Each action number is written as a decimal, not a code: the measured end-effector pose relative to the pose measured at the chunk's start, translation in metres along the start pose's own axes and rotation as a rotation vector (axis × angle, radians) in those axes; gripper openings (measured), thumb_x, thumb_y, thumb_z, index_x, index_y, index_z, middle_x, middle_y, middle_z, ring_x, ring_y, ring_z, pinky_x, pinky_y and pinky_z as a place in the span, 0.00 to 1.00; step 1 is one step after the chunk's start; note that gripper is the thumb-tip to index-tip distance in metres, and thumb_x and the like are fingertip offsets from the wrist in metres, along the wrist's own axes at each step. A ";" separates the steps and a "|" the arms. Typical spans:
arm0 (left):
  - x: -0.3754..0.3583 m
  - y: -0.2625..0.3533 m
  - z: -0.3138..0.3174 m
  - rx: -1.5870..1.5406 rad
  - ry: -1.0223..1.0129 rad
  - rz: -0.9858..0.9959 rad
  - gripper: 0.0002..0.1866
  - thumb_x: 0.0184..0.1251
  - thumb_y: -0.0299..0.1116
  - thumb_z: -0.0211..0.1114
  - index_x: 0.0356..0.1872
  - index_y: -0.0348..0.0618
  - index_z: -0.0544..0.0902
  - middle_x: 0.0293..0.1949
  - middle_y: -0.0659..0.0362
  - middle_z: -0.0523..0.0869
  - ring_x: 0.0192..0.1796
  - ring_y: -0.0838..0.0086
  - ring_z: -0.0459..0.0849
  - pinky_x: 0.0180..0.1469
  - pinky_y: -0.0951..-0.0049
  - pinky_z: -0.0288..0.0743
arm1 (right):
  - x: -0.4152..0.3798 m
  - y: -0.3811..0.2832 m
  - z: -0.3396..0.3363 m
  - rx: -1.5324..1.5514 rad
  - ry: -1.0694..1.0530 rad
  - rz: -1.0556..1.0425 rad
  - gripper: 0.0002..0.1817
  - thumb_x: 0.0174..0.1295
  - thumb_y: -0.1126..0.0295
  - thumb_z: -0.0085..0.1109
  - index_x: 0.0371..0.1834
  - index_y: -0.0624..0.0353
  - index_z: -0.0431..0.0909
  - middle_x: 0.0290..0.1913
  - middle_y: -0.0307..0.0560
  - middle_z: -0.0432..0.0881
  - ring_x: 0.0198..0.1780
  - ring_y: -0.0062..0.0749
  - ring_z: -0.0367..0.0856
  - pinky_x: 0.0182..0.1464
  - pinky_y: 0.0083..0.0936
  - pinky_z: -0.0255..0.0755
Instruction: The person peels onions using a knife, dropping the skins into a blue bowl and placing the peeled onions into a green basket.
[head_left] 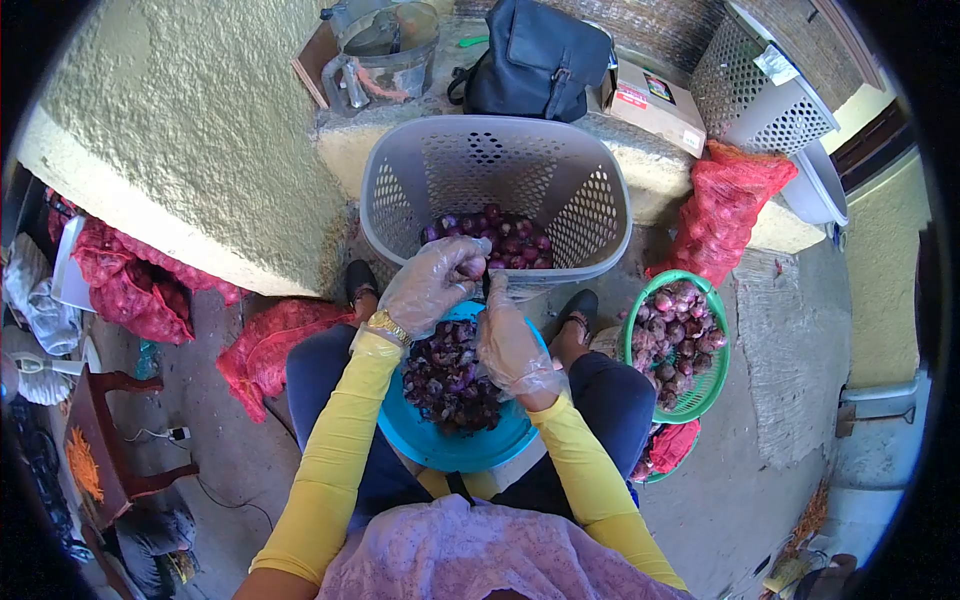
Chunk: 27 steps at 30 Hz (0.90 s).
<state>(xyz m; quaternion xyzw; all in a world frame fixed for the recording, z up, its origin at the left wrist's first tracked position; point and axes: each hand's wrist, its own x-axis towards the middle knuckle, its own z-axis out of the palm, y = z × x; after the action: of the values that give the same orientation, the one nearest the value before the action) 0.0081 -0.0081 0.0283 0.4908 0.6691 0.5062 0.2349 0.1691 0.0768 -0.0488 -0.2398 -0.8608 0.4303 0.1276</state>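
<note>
My left hand [432, 282], in a clear plastic glove, is closed around a red onion [470, 268]. Close beside it, my right hand [508, 338], gloved too, grips a small knife [487, 284] with a dark blade pointing up at the onion. Both hands are over the near rim of a grey perforated basket [595, 272], which holds many peeled purple onions [512, 240]. Below them, between my knees, a blue basin [470, 455] contains dark onion skins [452, 380].
A green basket [712, 390] of unpeeled onions stands at the right, with a red mesh sack [725, 210] behind it. More red sacks [280, 345] lie left. A black backpack [535, 60] and a clear jug [385, 60] rest on the ledge.
</note>
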 end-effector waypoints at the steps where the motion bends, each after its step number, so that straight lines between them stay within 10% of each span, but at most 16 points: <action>1: 0.000 -0.002 -0.001 0.032 -0.018 0.012 0.24 0.63 0.20 0.71 0.62 0.37 0.80 0.51 0.55 0.84 0.50 0.71 0.85 0.58 0.70 0.81 | -0.001 -0.004 -0.002 0.001 0.001 0.001 0.24 0.86 0.68 0.43 0.79 0.66 0.62 0.48 0.42 0.77 0.46 0.23 0.76 0.55 0.17 0.76; 4: 0.005 -0.003 -0.006 0.080 -0.087 0.004 0.25 0.64 0.20 0.71 0.63 0.38 0.80 0.53 0.55 0.85 0.51 0.71 0.85 0.57 0.69 0.82 | 0.000 -0.003 -0.003 -0.751 -0.109 -0.147 0.23 0.86 0.68 0.43 0.79 0.64 0.63 0.48 0.40 0.76 0.46 0.22 0.74 0.53 0.18 0.76; 6: 0.006 -0.003 -0.007 0.099 -0.137 -0.018 0.25 0.64 0.20 0.71 0.63 0.38 0.80 0.52 0.55 0.85 0.51 0.71 0.85 0.57 0.69 0.82 | 0.006 0.024 0.016 0.088 0.008 -0.008 0.23 0.86 0.65 0.43 0.78 0.62 0.65 0.44 0.39 0.75 0.42 0.25 0.73 0.49 0.17 0.75; 10: 0.003 -0.006 -0.009 0.150 -0.106 -0.025 0.26 0.68 0.24 0.71 0.67 0.38 0.76 0.50 0.56 0.83 0.51 0.74 0.83 0.56 0.71 0.81 | 0.002 -0.058 -0.047 -0.116 -0.068 0.092 0.30 0.75 0.75 0.56 0.76 0.80 0.61 0.47 0.64 0.84 0.44 0.53 0.82 0.51 0.37 0.78; 13: -0.003 0.003 -0.008 -0.069 0.040 -0.052 0.25 0.74 0.28 0.68 0.68 0.37 0.74 0.48 0.57 0.83 0.50 0.75 0.83 0.56 0.71 0.80 | 0.005 -0.062 -0.055 0.793 -0.078 0.503 0.30 0.76 0.75 0.56 0.77 0.77 0.61 0.55 0.68 0.84 0.53 0.55 0.84 0.59 0.35 0.77; 15: -0.002 0.010 -0.007 -0.145 0.143 -0.044 0.23 0.78 0.30 0.66 0.68 0.36 0.73 0.48 0.58 0.84 0.48 0.75 0.83 0.57 0.70 0.79 | 0.000 -0.053 -0.048 -0.094 0.383 -0.259 0.28 0.78 0.77 0.51 0.79 0.73 0.61 0.60 0.68 0.82 0.59 0.45 0.85 0.62 0.29 0.74; 19: 0.001 0.013 -0.005 -0.367 0.232 -0.061 0.21 0.85 0.34 0.58 0.70 0.36 0.71 0.50 0.57 0.84 0.49 0.77 0.83 0.58 0.72 0.78 | 0.001 -0.069 -0.065 0.061 0.334 -0.173 0.28 0.77 0.77 0.53 0.78 0.74 0.62 0.67 0.75 0.77 0.69 0.61 0.79 0.69 0.42 0.73; 27: 0.004 0.007 0.021 -0.706 0.329 -0.232 0.19 0.88 0.46 0.50 0.57 0.41 0.79 0.45 0.60 0.84 0.43 0.76 0.82 0.50 0.72 0.80 | -0.013 -0.081 -0.061 0.092 0.318 -0.267 0.26 0.77 0.79 0.52 0.77 0.69 0.67 0.67 0.70 0.78 0.67 0.61 0.80 0.67 0.41 0.73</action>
<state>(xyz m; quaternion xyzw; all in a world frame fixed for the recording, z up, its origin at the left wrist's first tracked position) 0.0264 0.0046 0.0269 0.2137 0.5340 0.7466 0.3343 0.1814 0.0700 0.0525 -0.1826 -0.8335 0.4052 0.3283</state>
